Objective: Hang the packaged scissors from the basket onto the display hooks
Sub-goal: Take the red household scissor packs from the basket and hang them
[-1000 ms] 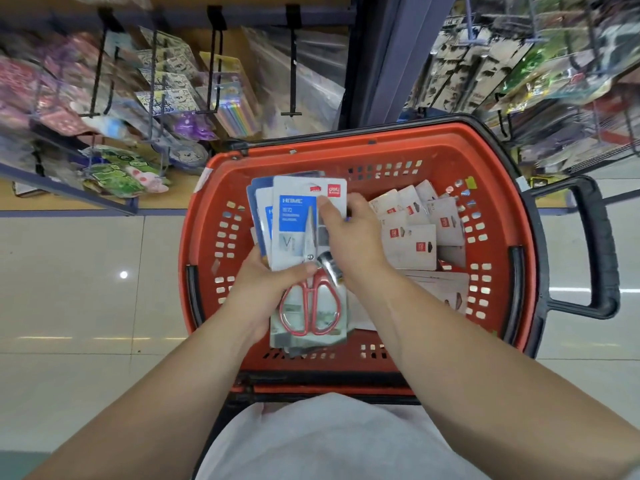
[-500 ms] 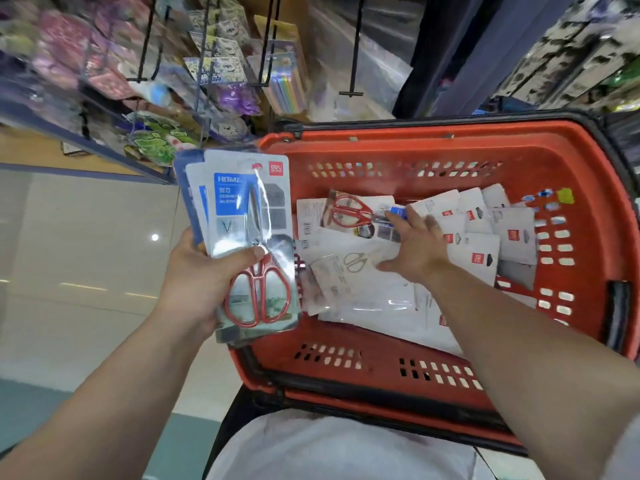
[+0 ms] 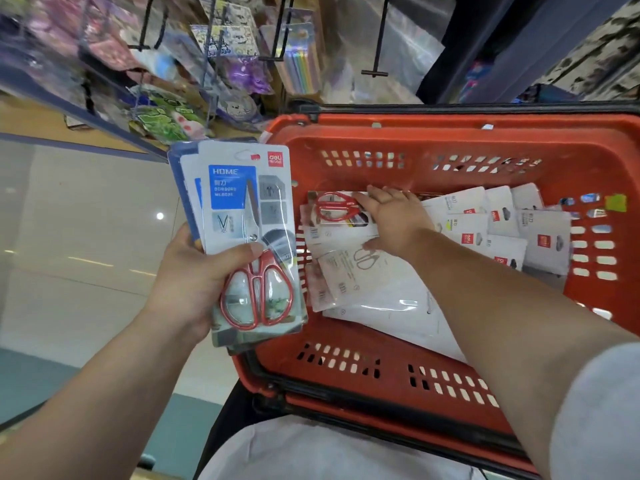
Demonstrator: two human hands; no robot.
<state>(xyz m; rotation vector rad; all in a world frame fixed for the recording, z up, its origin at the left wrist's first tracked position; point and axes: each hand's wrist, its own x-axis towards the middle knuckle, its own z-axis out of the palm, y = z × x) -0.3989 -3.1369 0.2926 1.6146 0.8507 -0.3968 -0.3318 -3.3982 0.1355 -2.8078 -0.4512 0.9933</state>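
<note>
The left hand (image 3: 187, 282) is gripping a fanned stack of packaged scissors (image 3: 242, 216) over the left rim of the red basket (image 3: 450, 143), its thumb curled across the front card. The right hand (image 3: 394, 220), fingers spread and nearly straight, is pressing on a red-handled scissors pack (image 3: 337, 207) lying near the basket's far-left corner among face-down white packs (image 3: 540, 237). Display hooks (image 3: 375, 46) are projecting beyond the far rim, some crowded with stationery packets (image 3: 298, 60).
</note>
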